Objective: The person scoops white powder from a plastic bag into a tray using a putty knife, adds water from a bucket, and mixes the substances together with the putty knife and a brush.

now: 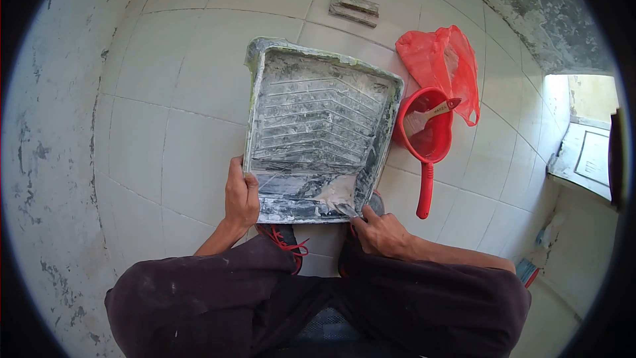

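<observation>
A paint tray (pixel 318 119), crusted with white and grey residue, lies tilted slightly in front of my knees. My left hand (pixel 241 197) is closed on its lower left edge, thumb on top. At the tray's lower right corner my right hand (pixel 384 233) is wrapped round the handle of a scraper (pixel 346 210), whose blade touches a heap of pale wet paste (pixel 336 191) in the tray's well. Just right of the tray stands a red dipper (pixel 426 149) with a paintbrush (pixel 430 116) resting in it.
A red plastic bag (pixel 445 59) lies beyond the dipper. A flat trowel (pixel 354 10) rests on the tiled floor (pixel 179 73) past the tray. My shoes (pixel 285 242) are below the tray's near edge. Stained walls (pixel 46 139) rise left and upper right.
</observation>
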The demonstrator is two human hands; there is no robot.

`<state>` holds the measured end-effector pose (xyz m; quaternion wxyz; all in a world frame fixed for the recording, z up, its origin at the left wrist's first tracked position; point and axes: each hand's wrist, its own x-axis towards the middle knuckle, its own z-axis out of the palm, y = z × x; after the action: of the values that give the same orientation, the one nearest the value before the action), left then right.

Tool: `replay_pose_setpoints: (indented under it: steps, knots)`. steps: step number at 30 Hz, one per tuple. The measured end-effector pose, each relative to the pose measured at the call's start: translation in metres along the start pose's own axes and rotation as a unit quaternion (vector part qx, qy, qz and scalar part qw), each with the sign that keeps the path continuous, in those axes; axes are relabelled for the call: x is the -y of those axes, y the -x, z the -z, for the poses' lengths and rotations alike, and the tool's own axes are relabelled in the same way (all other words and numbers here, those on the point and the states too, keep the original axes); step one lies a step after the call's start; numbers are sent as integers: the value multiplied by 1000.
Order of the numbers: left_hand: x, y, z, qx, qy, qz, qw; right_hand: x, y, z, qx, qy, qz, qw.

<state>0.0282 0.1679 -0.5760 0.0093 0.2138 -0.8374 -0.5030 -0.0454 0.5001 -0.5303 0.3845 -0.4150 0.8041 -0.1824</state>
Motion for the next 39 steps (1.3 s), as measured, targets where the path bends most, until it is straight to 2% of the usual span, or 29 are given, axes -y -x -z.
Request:
replay_pose_setpoints:
  steps: [3,5,9,12,14,15,17,20,24,26,27,30,32,36,39]
  knots:
    - [0,0,2,11,5,22,1000,0,-5,8,3,-44,-32,999]
    - [0,0,1,7,-6,14,1000,-10,-7,12,-85,-89,-20,992]
    - [-2,0,0,-3,3,18,1000,-19,-10,34,-87,-128,-65,986]
    - [0,0,-1,-11,-14,-6,1000,-15,-9,32,-84,-72,-65,992]
    - [0,-1,-1,-5,-4,-10,1000,-9,-7,14,-59,20,-46,997]
    - [-3,-1,-1,-5,-4,-11,1000,-10,-6,10,-61,21,-46,997]
    - [-9,0,3,21,-8,42,999,-8,-8,8,-21,-17,-14,1000]
    - [-1,1,0,0,-7,17,1000,-7,-8,34,-67,-41,-20,997]
    - [2,0,-2,-9,-6,-11,1000,-2,-5,30,-60,-6,-19,998]
    - [2,0,0,3,3,5,1000,-1,-7,14,0,25,-19,1000]
    - [1,0,0,3,3,3,1000,-1,-7,15,-1,26,-18,999]
    - [-1,-1,1,-2,-10,5,1000,4,-12,27,-29,-6,-31,999]
    - [0,1,1,12,-2,29,999,8,-13,42,-88,-22,-22,996]
    - [1,-1,-1,0,0,7,1000,-2,-20,19,-56,-12,-1,998]
    - [2,-1,0,0,-10,1,1000,2,-28,28,-45,-15,-32,998]
